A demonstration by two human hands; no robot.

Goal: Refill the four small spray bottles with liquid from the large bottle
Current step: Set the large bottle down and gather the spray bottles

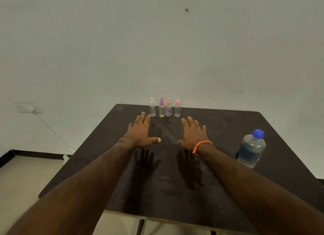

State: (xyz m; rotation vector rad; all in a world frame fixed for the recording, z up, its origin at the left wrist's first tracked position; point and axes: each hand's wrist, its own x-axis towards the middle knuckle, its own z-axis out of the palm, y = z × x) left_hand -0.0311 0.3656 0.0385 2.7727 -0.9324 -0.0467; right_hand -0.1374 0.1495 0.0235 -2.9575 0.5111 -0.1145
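Dark surface (228, 129), both hands (142, 129) (192, 133) spread flat, holding nothing; nothing started, so uncap the large bottle (251, 149) next.

four small spray bottles (164, 107), one large bottle (251, 149), two hands (142, 132), one table (228, 182)

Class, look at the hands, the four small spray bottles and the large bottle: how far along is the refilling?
Nothing looks done: the four spray bottles stand capped in a row at the table's far edge. Nothing is in hand: left hand and right hand are spread open, empty. The large bottle keeps its blue cap. All four refills remain.
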